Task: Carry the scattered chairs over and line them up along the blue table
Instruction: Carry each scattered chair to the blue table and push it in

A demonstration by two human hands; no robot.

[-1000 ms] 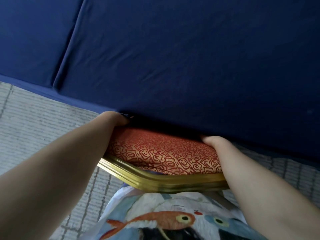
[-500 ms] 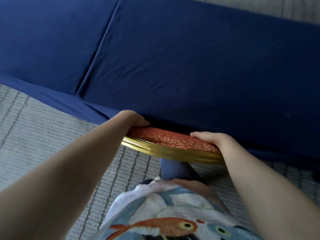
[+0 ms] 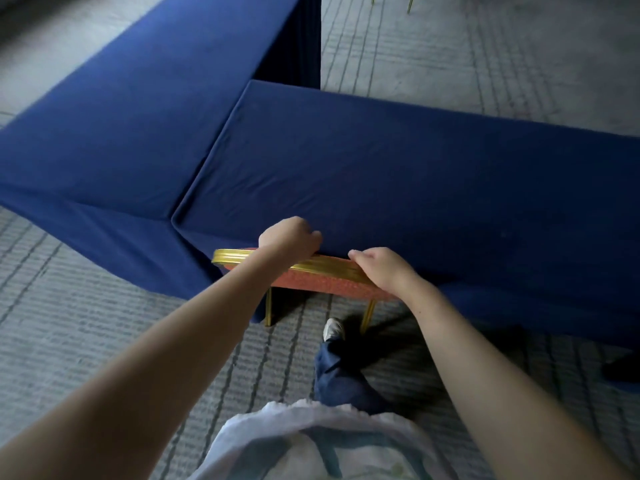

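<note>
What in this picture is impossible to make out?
1. Head view: the chair seat and front legs, hidden under the blue table cloth.
2. Head view: whether the left hand wraps its fingers round the chair's top rail, hidden by the hand's own back; the right hand curls over it.
3. Head view: whatever stands on the thin gold legs, cut off by the top edge.
</note>
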